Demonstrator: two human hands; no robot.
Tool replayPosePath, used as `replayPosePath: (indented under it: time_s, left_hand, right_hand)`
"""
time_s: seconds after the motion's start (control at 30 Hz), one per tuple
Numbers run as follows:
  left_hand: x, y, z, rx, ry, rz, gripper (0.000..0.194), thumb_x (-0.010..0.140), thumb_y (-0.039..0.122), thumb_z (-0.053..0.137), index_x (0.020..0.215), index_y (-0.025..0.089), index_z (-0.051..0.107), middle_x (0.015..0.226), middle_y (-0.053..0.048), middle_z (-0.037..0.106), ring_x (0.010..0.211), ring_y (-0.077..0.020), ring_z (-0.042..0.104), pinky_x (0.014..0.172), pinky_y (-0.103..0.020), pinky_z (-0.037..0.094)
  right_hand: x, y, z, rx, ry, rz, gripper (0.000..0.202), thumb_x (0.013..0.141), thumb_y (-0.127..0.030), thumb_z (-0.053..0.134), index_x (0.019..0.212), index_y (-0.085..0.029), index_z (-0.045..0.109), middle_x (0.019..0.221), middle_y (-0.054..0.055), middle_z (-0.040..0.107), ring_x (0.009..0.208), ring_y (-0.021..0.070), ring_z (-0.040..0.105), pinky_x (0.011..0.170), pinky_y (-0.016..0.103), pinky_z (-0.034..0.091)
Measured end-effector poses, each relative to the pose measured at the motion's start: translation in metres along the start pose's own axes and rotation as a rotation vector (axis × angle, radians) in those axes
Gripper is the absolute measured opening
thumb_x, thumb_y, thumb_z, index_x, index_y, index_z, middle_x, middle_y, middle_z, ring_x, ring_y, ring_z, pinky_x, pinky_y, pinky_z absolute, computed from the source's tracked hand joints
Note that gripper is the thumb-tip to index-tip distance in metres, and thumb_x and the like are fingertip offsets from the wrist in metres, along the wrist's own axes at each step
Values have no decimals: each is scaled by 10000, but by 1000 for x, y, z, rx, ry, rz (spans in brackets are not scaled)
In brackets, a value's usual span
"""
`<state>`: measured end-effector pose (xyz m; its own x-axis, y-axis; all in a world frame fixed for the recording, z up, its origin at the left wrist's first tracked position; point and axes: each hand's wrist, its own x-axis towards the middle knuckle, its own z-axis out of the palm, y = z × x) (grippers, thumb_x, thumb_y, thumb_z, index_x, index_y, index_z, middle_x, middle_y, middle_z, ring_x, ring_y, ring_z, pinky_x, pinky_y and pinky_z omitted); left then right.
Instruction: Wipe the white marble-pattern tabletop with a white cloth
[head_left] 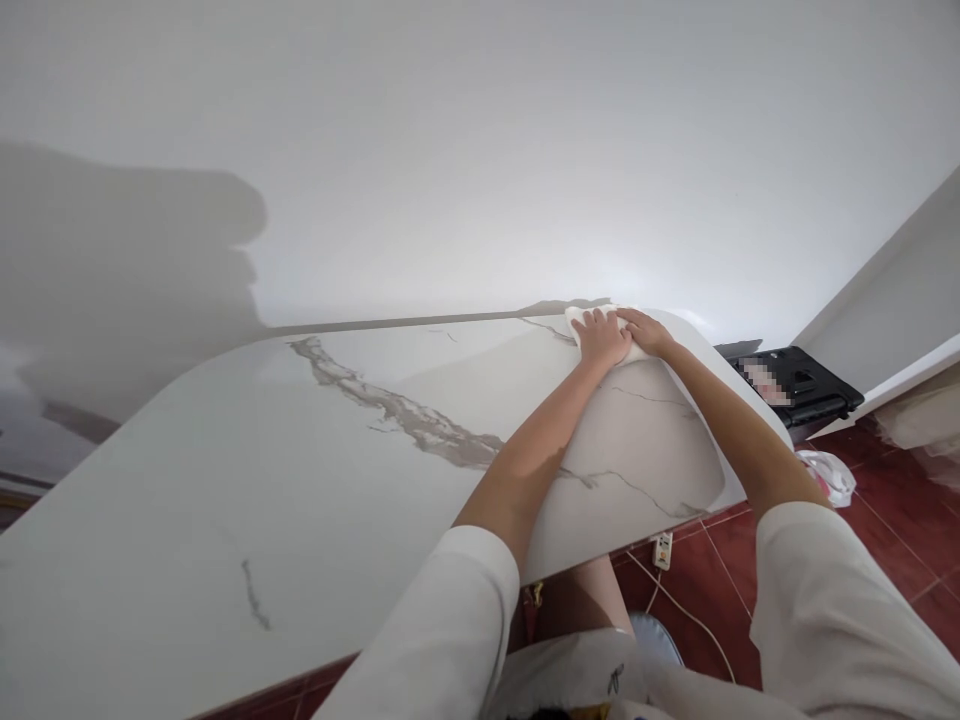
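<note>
A white cloth [574, 322] lies near the far right corner of a white marble-patterned tabletop [337, 480]. My left hand [602, 340] rests on it, palm down, fingers spread out. Beside it my right hand [646, 332] also presses on the cloth, its fingers stretched toward the left hand and nearly touching it. Both arms reach forward across the right part of the tabletop. Part of the cloth is hidden under the hands.
A white wall [480, 160] runs along the table's far edge. To the right are a black case [814, 385] and a white plastic bag [829, 478] on the red tiled floor [900, 520]. A power strip [662, 552] with a white cord lies below the near edge.
</note>
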<state>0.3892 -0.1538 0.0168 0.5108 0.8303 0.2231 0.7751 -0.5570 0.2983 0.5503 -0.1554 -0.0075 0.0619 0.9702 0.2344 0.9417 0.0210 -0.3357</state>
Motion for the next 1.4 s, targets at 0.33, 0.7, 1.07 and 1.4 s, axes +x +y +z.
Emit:
replayPosePath:
  time_s: [0.33, 0.7, 1.07, 1.4]
  left_hand:
    - [-51, 17, -7, -19, -10, 5, 481, 955, 369, 310, 1349, 160, 492, 1425, -166, 476, 1327, -333, 368, 1123, -558, 238]
    - [-108, 31, -18, 17, -34, -3, 472, 962, 373, 314, 1344, 163, 493, 1423, -157, 471, 1317, -334, 377, 1106, -557, 276]
    - [-160, 47, -28, 6, -36, 3, 491, 955, 364, 318, 1372, 161, 478, 1456, -166, 451, 1368, -354, 330, 1116, -591, 261]
    - [-203, 60, -32, 19, -50, 54, 533, 961, 362, 297, 1421, 125, 426, 1506, -192, 395, 1395, -377, 297, 1123, -616, 251]
  right_hand:
    - [-54, -15, -9, 6, -44, 11, 569, 900, -258, 306, 1439, -212, 482, 1533, 7, 459, 1458, 229, 343, 1210, 473, 288]
    - [-108, -30, -13, 42, -41, -21, 529, 928, -332, 326, 1423, -266, 501, 1525, -10, 468, 1460, 235, 343, 1224, 477, 279]
    - [-157, -37, -16, 40, -24, -94, 527, 950, -374, 320, 1436, -270, 494, 1518, -6, 477, 1454, 238, 356, 1229, 473, 280]
    - [-208, -51, -24, 14, -22, -123, 531, 957, -381, 295, 1441, -265, 482, 1520, -2, 474, 1469, 241, 325, 1246, 497, 238]
